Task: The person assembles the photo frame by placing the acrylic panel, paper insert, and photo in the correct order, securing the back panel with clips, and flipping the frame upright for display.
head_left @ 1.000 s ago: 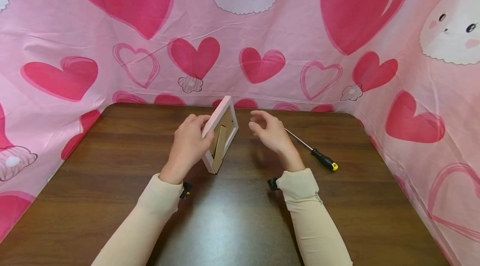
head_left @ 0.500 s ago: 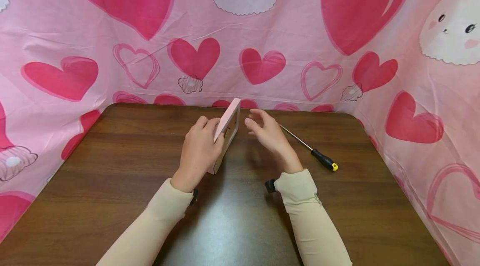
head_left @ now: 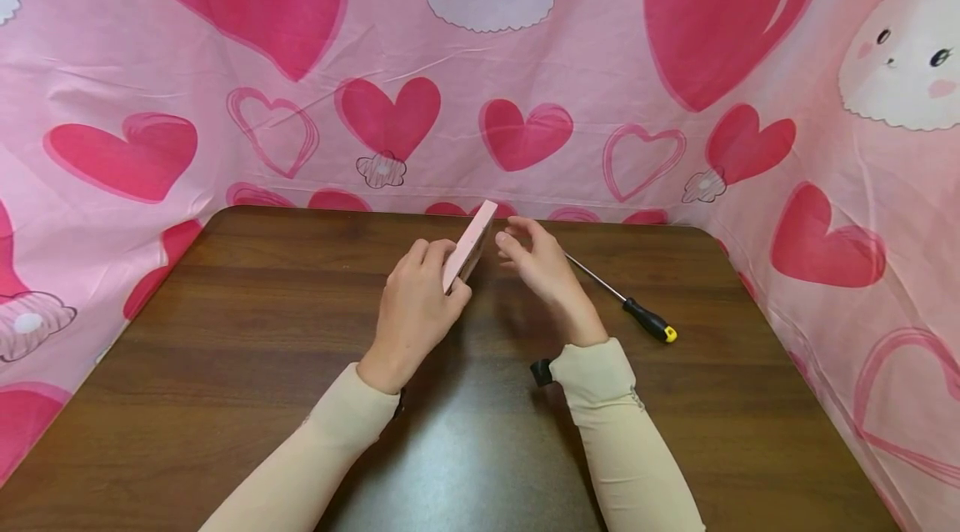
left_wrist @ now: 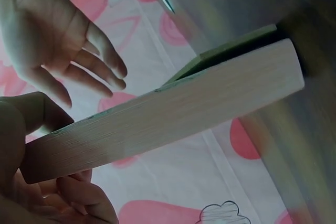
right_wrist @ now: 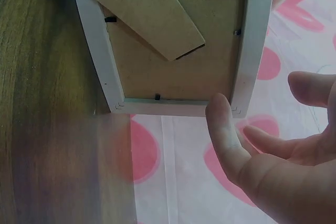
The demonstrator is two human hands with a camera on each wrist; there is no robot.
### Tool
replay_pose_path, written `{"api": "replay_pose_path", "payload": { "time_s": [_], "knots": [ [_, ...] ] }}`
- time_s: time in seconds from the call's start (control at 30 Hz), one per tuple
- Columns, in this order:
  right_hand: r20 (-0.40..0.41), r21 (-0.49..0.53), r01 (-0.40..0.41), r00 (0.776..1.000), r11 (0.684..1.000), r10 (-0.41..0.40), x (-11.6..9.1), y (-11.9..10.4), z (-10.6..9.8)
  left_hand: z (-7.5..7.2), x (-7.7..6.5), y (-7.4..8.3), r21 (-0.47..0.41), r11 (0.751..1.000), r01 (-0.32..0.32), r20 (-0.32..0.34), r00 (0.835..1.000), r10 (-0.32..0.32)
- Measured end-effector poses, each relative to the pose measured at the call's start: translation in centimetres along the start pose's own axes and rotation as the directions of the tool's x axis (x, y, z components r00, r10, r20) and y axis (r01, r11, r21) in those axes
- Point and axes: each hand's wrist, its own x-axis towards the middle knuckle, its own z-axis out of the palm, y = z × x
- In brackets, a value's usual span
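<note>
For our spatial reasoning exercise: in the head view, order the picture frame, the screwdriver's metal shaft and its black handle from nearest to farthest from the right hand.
1. Picture frame: just left of the right hand.
2. Metal shaft: just right.
3. Black handle: farther right, nearer the person.

no text, label, brand, number or sign can be read in any view. the pink cloth point(head_left: 600, 57) across the top of the head view bears only hearts and bunny faces, and the cardboard back of the picture frame point(right_wrist: 173, 40) at the top of the right-wrist view is blank.
</note>
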Motion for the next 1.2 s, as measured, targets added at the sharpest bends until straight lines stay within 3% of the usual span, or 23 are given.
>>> {"api": "replay_pose_path", "payload": {
  "time_s": [0.33, 0.67, 0.93, 1.2],
  "knots": [
    [-0.006, 0.091, -0.044, 0.999, 0.995, 0.045, 1.6, 3.4, -0.6, 0.6, -0.5, 0.6, -0.028, 0.999, -0.02, 0.026, 0.999, 0.021],
    [0.0, 0.145, -0.073, 0.997, 0.987, 0.074, 1.7, 3.4, -0.5, 0.9, -0.8, 1.2, -0.129, 0.992, -0.008, 0.094, 0.995, 0.02],
    [0.02, 0.194, -0.165, 0.986, 0.967, 0.164, 1.7, 3.4, -0.3, 0.9, -1.2, 1.4, -0.21, 0.978, 0.004, 0.157, 0.987, 0.03],
    [0.019, 0.186, -0.206, 0.978, 0.961, 0.206, 1.7, 3.9, -0.3, 1.4, -1.3, 1.8, -0.192, 0.981, -0.027, 0.202, 0.977, 0.066]
  ]
}}
